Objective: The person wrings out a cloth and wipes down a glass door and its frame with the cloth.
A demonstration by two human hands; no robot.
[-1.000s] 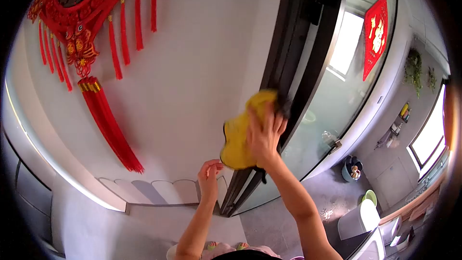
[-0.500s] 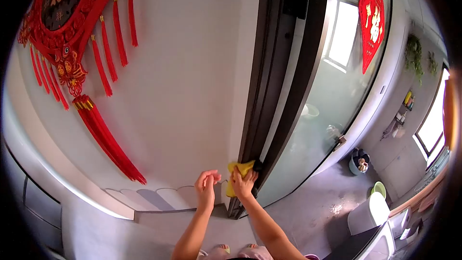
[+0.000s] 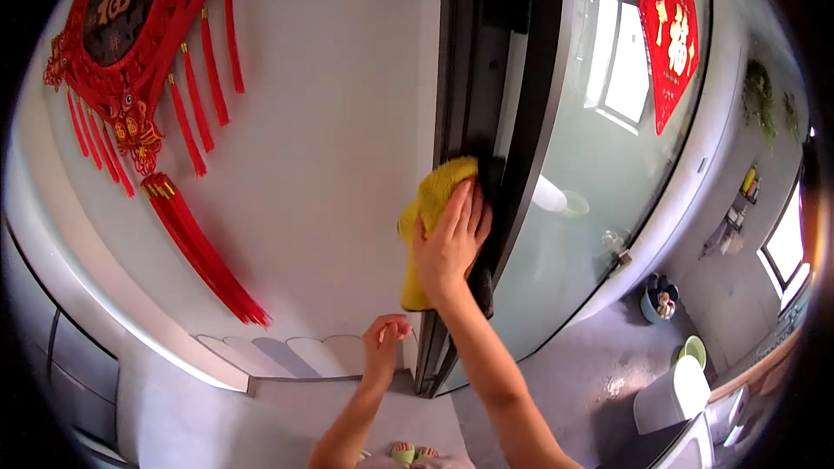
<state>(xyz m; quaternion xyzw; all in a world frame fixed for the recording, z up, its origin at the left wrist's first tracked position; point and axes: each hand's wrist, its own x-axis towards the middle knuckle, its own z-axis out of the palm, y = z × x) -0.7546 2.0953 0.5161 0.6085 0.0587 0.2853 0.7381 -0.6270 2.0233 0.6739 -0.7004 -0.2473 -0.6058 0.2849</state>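
Observation:
My right hand (image 3: 453, 239) presses a yellow cleaning cloth (image 3: 419, 265) with a dark edge against the dark door frame (image 3: 465, 95). Its fingers lie over the cloth and point upward; part of the cloth is hidden beneath them. Lower down and to the left, my left hand (image 3: 384, 346) hovers in front of the white wall (image 3: 330, 165), its fingers curled in and nothing visible in them. The frosted glass door (image 3: 565, 269) stands just right of the frame.
A red tasselled ornament (image 3: 122, 61) hangs on the wall at left, and a red diamond sign (image 3: 669, 43) is on the glass. Beyond the doorway are a blue bucket (image 3: 650, 306), a green basin (image 3: 693, 349) and a white bin-like object (image 3: 665, 399). Grey cabinets (image 3: 82, 356) stand at lower left.
My right hand has slid up the door frame with the yellow cloth, which now shows more spread out. My left hand has dropped slightly and its fingers have curled further in.

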